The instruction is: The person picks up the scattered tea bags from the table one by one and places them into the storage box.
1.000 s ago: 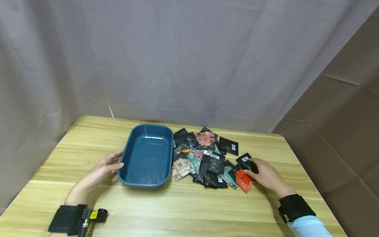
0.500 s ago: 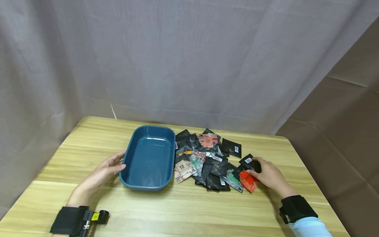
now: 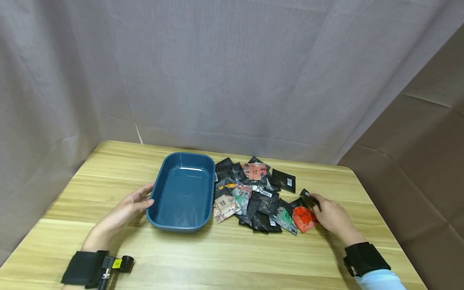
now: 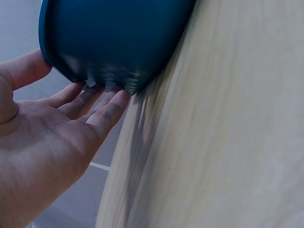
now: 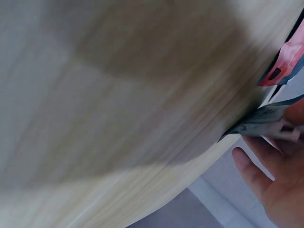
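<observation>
On the left of the table, a blue plastic tub (image 3: 180, 193) stands with its bare inside showing. My left hand (image 3: 127, 207) holds its left side, thumb at the rim (image 4: 43, 42) and fingers against the outer wall. At the right end of a pile of small packets, my right hand (image 3: 333, 217) pinches a black packet (image 3: 309, 199), which is tilted up on edge. The right wrist view shows this packet (image 5: 266, 121) between thumb and fingers. Right beside that hand lies a red packet (image 3: 303, 219), and a clear-fronted packet with a green label (image 3: 285, 217) is to its left.
Several black and clear-fronted packets (image 3: 266, 201) overlap in a heap along the tub's right side. One black packet (image 3: 283, 180) lies at the heap's back right. A grey curtain (image 3: 232, 80) hangs behind the wooden table (image 3: 217, 257).
My right hand has tipped the black packet from nearly flat up onto its edge, its fingers closing on it. The red packet shows more fully. My left hand stays at the tub.
</observation>
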`<state>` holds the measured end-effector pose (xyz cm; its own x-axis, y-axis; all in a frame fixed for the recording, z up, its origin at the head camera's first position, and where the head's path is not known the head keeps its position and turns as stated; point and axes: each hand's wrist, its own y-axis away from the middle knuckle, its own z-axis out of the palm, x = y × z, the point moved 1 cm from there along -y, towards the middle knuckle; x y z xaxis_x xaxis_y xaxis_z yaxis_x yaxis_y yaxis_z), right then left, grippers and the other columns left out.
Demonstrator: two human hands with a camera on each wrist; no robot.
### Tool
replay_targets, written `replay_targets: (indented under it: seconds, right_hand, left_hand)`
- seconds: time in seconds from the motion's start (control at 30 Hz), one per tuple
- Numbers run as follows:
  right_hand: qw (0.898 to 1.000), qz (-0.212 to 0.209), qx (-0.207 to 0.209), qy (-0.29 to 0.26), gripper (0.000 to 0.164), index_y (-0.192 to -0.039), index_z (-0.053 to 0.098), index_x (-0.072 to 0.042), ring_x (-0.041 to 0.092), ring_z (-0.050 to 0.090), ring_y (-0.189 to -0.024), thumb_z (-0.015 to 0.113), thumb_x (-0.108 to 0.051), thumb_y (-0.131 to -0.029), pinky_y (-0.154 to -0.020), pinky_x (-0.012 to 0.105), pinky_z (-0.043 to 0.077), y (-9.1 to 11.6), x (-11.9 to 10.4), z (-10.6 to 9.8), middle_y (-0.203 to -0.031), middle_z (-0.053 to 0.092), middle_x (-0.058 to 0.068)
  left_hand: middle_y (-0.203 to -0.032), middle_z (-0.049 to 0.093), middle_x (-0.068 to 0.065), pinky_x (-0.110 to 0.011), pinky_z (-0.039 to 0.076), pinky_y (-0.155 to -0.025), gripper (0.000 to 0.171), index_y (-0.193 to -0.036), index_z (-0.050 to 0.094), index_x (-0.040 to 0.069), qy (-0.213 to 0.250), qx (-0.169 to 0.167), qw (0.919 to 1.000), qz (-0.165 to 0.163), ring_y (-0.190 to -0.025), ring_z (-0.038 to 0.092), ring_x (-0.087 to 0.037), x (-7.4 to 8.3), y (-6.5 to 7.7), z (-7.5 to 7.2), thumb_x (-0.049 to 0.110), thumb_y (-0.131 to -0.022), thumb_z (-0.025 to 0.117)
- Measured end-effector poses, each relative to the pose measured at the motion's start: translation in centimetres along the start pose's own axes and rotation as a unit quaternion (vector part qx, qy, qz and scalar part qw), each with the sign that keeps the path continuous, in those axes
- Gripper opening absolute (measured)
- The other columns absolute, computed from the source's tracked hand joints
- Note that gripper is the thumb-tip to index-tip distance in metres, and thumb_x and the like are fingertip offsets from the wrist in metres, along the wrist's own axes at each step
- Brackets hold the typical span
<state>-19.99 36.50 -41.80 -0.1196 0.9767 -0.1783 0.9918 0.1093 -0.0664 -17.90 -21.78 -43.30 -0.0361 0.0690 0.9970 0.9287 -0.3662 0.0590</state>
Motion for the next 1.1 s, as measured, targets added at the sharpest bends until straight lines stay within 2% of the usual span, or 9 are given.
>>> replay_targets:
  seconds: [0.23, 0.37, 0.47, 0.53, 0.73, 0.83, 1.0, 1.07, 1.1]
  right_hand:
    - [0.997, -0.042, 0.058, 0.011, 0.037, -0.13, 0.057, 0.004, 0.043, 0.066, -0.085, 0.057, 0.0, -0.093, -0.062, 0.056, 0.052, 0.0, -0.4, -0.5, -0.115, 0.064, 0.032]
    - [0.995, -0.062, 0.072, 0.016, 0.037, -0.131, 0.057, 0.002, 0.039, 0.067, -0.086, 0.058, -0.001, -0.094, -0.069, 0.057, 0.054, -0.1, -1.6, -1.1, -0.115, 0.065, 0.029]
    - [0.994, -0.081, 0.077, 0.018, 0.039, -0.133, 0.057, 0.001, 0.039, 0.067, -0.092, 0.06, 0.0, -0.094, -0.075, 0.057, 0.054, -0.3, -3.4, -1.6, -0.119, 0.065, 0.027]
    - [0.991, -0.1, 0.084, 0.017, 0.039, -0.133, 0.057, 0.0, 0.038, 0.068, -0.094, 0.06, 0.001, -0.094, -0.075, 0.055, 0.054, -0.6, -4.7, -1.8, -0.12, 0.065, 0.026]
    - [0.984, -0.151, 0.088, 0.016, 0.042, -0.135, 0.058, -0.004, 0.023, 0.062, -0.072, 0.057, 0.002, -0.094, -0.059, 0.041, 0.05, -2.9, -9.6, -2.0, -0.098, 0.071, 0.016]
    - [0.978, -0.186, 0.094, 0.018, 0.043, -0.137, 0.057, -0.007, 0.018, 0.053, -0.06, 0.056, 0.002, -0.095, -0.052, 0.033, 0.039, -4.4, -12.7, -1.9, -0.083, 0.067, 0.01]
    - [0.966, -0.236, 0.105, 0.016, 0.041, -0.139, 0.057, -0.011, 0.016, 0.055, -0.059, 0.056, -0.004, -0.099, -0.048, 0.027, 0.031, -6.4, -17.6, -1.2, -0.106, 0.071, 0.01]
    - [0.965, -0.24, 0.101, 0.008, 0.039, -0.139, 0.058, -0.011, 0.016, 0.058, -0.064, 0.054, -0.005, -0.101, -0.05, 0.027, 0.033, -6.9, -19.2, -0.9, -0.125, 0.067, 0.01]
    - [0.965, -0.242, 0.097, 0.004, 0.038, -0.139, 0.057, -0.011, 0.017, 0.058, -0.064, 0.052, -0.005, -0.101, -0.05, 0.028, 0.033, -7.1, -20.0, -0.8, -0.122, 0.067, 0.01]
  left_hand:
    - [-0.157, 0.012, -0.034, -0.01, 0.035, -0.093, 0.069, -0.154, 0.012, -0.01, -0.012, 0.004, 0.9999, 0.002, -0.142, 0.017, -0.048, 0.1, 0.1, 0.1, 0.013, -0.101, 0.051]
    - [-0.158, 0.013, -0.033, -0.034, 0.033, -0.108, 0.069, -0.154, 0.012, -0.008, -0.021, 0.007, 0.9998, -0.004, -0.141, 0.021, -0.047, 0.1, 0.0, 0.2, 0.013, -0.101, 0.051]
    - [-0.158, 0.013, -0.033, -0.056, 0.022, -0.113, 0.068, -0.154, 0.013, -0.008, -0.018, 0.007, 0.9998, -0.007, -0.142, 0.02, -0.047, 0.1, 0.0, 0.3, 0.012, -0.102, 0.05]
    - [-0.158, 0.013, -0.033, -0.06, 0.017, -0.114, 0.068, -0.154, 0.012, -0.008, -0.011, 0.006, 0.9999, -0.007, -0.143, 0.017, -0.048, 0.2, 0.0, 0.3, 0.012, -0.102, 0.05]
    - [-0.158, 0.008, -0.034, -0.059, 0.012, -0.115, 0.07, -0.154, 0.008, -0.01, -0.003, -0.002, 1.0, -0.008, -0.145, 0.01, -0.048, 0.2, 0.0, 0.1, 0.012, -0.102, 0.049]
    - [-0.158, 0.005, -0.034, -0.047, 0.02, -0.116, 0.071, -0.154, 0.005, -0.01, -0.005, -0.007, 0.9999, -0.008, -0.145, 0.008, -0.047, 0.2, 0.2, -0.2, 0.012, -0.102, 0.048]
    - [-0.158, 0.005, -0.036, -0.015, 0.035, -0.099, 0.07, -0.153, 0.005, -0.011, 0.003, -0.014, 0.9999, 0.001, -0.144, 0.01, -0.047, 0.2, 0.1, 0.0, 0.011, -0.102, 0.048]
    - [-0.157, 0.006, -0.036, -0.019, 0.036, -0.101, 0.07, -0.153, 0.005, -0.012, 0.005, -0.018, 0.9998, 0.005, -0.143, 0.012, -0.047, 0.2, 0.0, 0.2, 0.01, -0.103, 0.048]
    - [-0.157, 0.006, -0.036, -0.025, 0.035, -0.105, 0.069, -0.153, 0.005, -0.012, 0.004, -0.018, 0.9998, 0.006, -0.143, 0.013, -0.047, 0.2, -0.1, 0.4, 0.01, -0.103, 0.048]
